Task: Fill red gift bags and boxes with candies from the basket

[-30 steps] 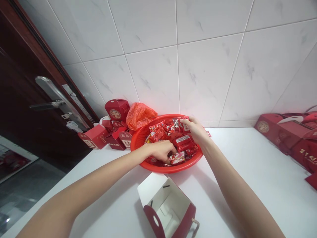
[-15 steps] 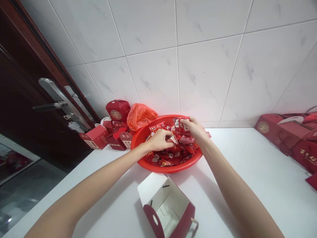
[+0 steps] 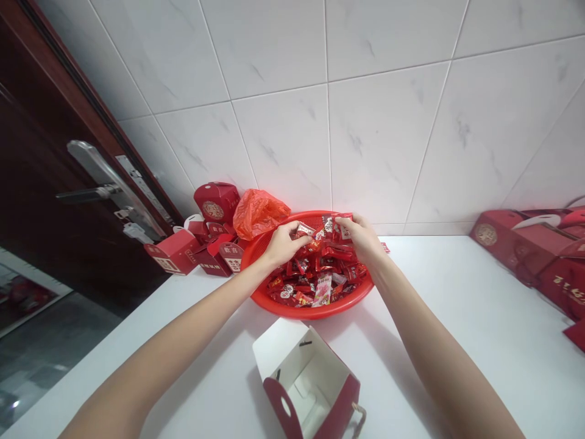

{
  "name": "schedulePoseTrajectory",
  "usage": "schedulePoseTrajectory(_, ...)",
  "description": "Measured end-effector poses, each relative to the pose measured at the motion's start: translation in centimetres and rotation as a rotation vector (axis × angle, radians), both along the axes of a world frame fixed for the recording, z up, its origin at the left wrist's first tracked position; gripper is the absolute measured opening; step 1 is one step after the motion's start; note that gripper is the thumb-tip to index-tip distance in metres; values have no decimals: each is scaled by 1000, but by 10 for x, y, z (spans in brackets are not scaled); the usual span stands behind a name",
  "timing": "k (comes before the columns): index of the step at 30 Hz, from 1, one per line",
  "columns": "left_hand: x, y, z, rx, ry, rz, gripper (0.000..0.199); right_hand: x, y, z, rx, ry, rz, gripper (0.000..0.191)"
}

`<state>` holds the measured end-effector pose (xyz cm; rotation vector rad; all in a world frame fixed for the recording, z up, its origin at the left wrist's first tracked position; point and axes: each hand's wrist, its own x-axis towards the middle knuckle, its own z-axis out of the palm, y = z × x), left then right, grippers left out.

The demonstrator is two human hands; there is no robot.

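A round red plastic basket (image 3: 307, 313) stands against the wall, filled with red-wrapped candies (image 3: 322, 265). Over its back left part, my left hand (image 3: 286, 242) pinches a small candy packet (image 3: 305, 229) between thumb and fingers. My right hand (image 3: 359, 236) is at the basket's back right and grips red candy packets (image 3: 337, 226). In front of the basket lies an open dark-red box (image 3: 315, 381) with a white inside, its flaps spread and a cord handle at its right. Nothing is visible inside the box.
Small red gift boxes (image 3: 176, 250) and a crumpled red plastic bag (image 3: 259, 213) stand left of the basket. Larger red boxes (image 3: 525, 247) line the right side of the white table (image 3: 439, 274). A dark door with a metal handle (image 3: 98, 167) is at the left.
My left hand has moved back and left from the basket's middle, now with a packet in its fingers. A pink-and-white packet shows near the basket's front. My right hand has barely moved.
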<state>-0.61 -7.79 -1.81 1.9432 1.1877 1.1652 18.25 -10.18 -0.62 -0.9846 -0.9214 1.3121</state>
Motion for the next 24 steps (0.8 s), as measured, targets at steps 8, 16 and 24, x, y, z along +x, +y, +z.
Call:
schedulePoseTrajectory(8,-3,2,-2,-21,-46,43,35,0,-2,2,19,-24,-15,9)
schedulePoseTrajectory(16,-2,1,-1,-51,-73,67,41,-1,-4,4,16,-15,-9,7)
schedulePoseTrajectory(24,-1,0,0,-98,-124,92,46,-1,-6,6,6,-35,-1,7)
